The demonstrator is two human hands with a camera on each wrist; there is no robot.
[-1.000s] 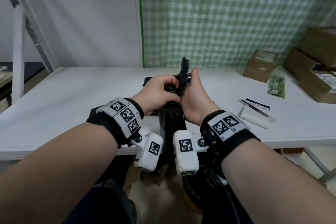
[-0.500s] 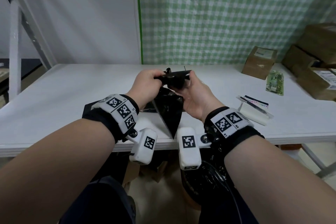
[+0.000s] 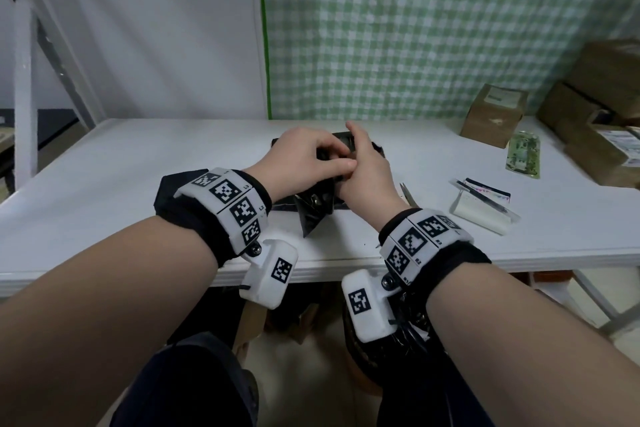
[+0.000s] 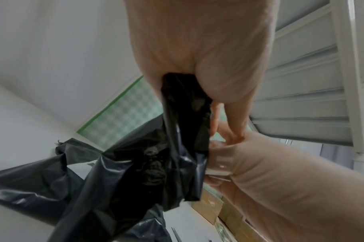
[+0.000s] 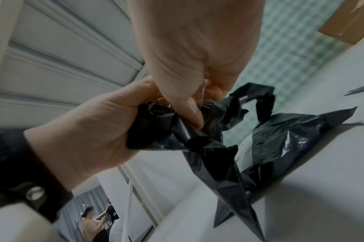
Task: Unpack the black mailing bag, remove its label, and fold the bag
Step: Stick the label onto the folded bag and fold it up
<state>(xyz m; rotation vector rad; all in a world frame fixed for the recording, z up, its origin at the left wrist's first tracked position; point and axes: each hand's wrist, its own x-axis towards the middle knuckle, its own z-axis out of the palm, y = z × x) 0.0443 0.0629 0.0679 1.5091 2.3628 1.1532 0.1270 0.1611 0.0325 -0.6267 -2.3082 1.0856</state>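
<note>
The black mailing bag (image 3: 313, 215) lies crumpled on the white table (image 3: 104, 184), near its front edge. Both hands meet over the bag's bunched upper part. My left hand (image 3: 311, 159) grips a twisted wad of the black plastic (image 4: 183, 114) in its curled fingers. My right hand (image 3: 360, 170) pinches the same wad (image 5: 177, 127) between thumb and fingers, touching the left hand (image 5: 89, 131). The rest of the bag (image 5: 291, 139) spreads on the table behind, with a pale patch (image 5: 244, 150) on it. A pointed corner (image 5: 239, 204) hangs toward the table edge.
Scissor tips (image 3: 408, 194) poke out just right of my right wrist. Further right lie a white folded sheet with a pen (image 3: 481, 208) and a green packet (image 3: 523, 156). Cardboard boxes (image 3: 495, 114) stand at the back right. A white ladder (image 3: 27, 97) leans at the left.
The hands have come down from above the table onto it and closed together, bunching the bag's top. The upright strip and hanging corner seen earlier are now folded under the hands.
</note>
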